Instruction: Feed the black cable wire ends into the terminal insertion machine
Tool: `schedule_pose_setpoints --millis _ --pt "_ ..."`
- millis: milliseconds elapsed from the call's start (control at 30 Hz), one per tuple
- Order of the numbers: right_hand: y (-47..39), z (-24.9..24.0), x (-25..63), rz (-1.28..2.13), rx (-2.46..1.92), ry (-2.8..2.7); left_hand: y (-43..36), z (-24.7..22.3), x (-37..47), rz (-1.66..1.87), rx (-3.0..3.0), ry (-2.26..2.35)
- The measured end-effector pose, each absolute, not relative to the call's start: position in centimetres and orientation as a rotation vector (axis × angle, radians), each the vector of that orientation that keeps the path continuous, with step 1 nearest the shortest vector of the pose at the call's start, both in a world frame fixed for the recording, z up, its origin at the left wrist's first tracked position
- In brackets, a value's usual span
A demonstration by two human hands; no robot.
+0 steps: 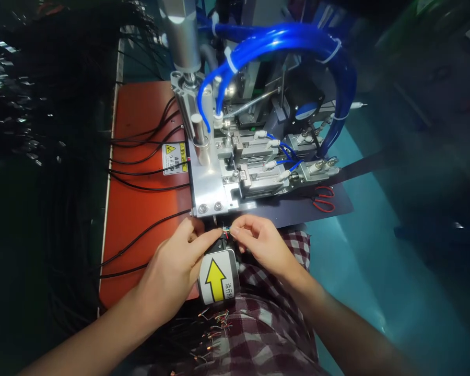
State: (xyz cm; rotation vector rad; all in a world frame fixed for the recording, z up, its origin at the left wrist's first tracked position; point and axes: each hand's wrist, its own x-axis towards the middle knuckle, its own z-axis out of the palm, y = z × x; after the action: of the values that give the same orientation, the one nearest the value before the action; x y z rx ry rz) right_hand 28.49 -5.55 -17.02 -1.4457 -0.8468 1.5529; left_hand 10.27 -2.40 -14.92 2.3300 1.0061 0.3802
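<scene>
Thin coloured wires (226, 230), with red, green and white among them, show between my two hands at the machine's front edge. My right hand (263, 244) pinches them between thumb and forefinger. From the other side, my left hand (172, 261) presses its thumb tip against the same wires, its other fingers curled and partly hidden. Just below the fingertips is a small black fixture (221, 245), mostly covered. Under it sits a white label with a yellow arrow (216, 277). The metal machine plate (209, 196) lies right beyond my hands.
Blue air hoses (285, 39) arch over the machine's cylinders (262, 177). Black cables (152, 185) cross the orange board (141, 219) on the left. Red-handled scissors (323, 201) lie at the right. Cables with stripped coloured ends (215, 329) rest by the checked cloth (258, 324).
</scene>
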Motion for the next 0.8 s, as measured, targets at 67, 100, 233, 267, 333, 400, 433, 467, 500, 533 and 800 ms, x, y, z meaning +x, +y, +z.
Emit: schedule_pose_setpoints --millis 67,100,233,267,333,400,433,467,500,533,800 --pt "-5.54 -17.15 28.53 1.57 -1.446 -0.839 -2.43 -15.04 10.25 0.386 2.351 0.999" --pt "-5.53 -17.22 28.56 1.58 -1.444 -0.835 -2.45 -15.08 10.23 0.387 2.362 0.995" --pt "-5.43 -17.41 28.64 1.607 -1.437 -0.833 -2.56 -15.14 10.13 0.367 2.402 0.994" --pt "-5.4 -17.42 28.65 1.609 -1.437 -0.834 -2.58 -15.15 10.1 0.364 2.411 0.995" --pt "-5.36 -17.39 28.67 1.613 -1.438 -0.837 -2.6 -15.19 10.08 0.363 2.432 0.998" --pt "-5.34 -17.34 28.69 1.613 -1.444 -0.849 -2.6 -15.25 10.1 0.368 2.455 0.994" --pt "-5.34 -17.3 28.7 1.611 -1.45 -0.859 -2.59 -15.28 10.13 0.363 2.465 0.994" --pt "-5.33 -17.26 28.72 1.61 -1.457 -0.87 -2.58 -15.31 10.15 0.358 2.474 0.995" --pt "-5.33 -17.21 28.74 1.609 -1.464 -0.883 -2.56 -15.32 10.18 0.357 2.484 0.993" --pt "-5.32 -17.16 28.76 1.607 -1.472 -0.895 -2.54 -15.33 10.2 0.359 2.493 0.989" --pt "-5.49 -17.25 28.68 1.53 -1.526 -0.982 -2.42 -15.35 10.2 0.401 2.552 0.945"
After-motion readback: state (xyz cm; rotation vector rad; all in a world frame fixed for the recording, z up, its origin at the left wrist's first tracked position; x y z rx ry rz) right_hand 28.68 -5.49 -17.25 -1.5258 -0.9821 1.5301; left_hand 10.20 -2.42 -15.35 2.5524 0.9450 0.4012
